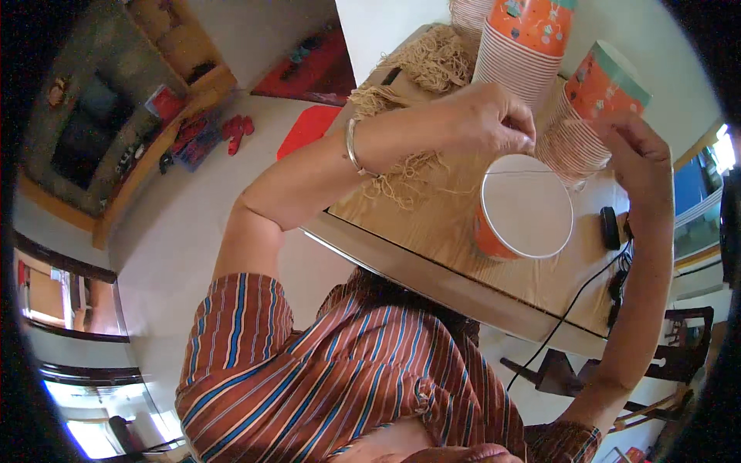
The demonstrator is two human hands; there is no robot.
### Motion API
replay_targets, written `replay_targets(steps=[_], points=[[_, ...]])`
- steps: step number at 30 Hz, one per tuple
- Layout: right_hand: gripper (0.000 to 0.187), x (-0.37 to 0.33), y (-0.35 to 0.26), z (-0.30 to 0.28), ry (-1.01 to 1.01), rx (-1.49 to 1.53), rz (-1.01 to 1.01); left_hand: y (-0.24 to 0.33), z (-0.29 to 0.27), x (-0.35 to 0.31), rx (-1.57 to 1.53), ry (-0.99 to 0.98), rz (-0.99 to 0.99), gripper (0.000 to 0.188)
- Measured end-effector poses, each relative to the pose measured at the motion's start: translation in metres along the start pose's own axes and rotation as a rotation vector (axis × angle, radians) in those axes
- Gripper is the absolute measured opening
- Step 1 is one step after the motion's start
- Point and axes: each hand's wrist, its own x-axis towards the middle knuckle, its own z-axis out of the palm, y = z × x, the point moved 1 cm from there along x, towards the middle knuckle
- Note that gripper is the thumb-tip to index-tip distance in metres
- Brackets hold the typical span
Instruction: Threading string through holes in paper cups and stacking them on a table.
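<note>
Just beside left grip (494, 119): cup (528, 208).

A white wall (665, 73) is set behind a wood-grained bench (428, 230). At left, a pale, glossy floor (154, 228) is bordered by a low wooden ledge (214, 86), beyond which a dark screen (91, 127) is seen. A dark red mat (316, 73) is laid at top centre. Bright light is admitted at a lower-left window (89, 438) and at the right rim, below which dark wooden furniture (567, 376) is partly shown.
</note>
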Motion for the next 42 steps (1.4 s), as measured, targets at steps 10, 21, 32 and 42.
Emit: replay_targets(steps=[10,21,32,42], points=[[0.027,0.007,-0.034,-0.038,0.247,-0.265,-0.071,-0.028,0.068,0.020,-0.074,-0.226,-0.059,0.030],[0.025,-0.011,-0.014,-0.002,0.147,0.153,0.043,-0.016,0.083,0.042,-0.283,-0.322,0.088,0.024],[0.008,-0.056,0.030,0.035,0.046,0.554,0.406,0.003,0.030,-0.014,0.173,-0.292,0.237,0.023],[0.004,-0.061,0.022,0.049,0.096,0.531,0.307,0.024,0.025,-0.008,-0.438,-0.018,-0.277,0.065]])
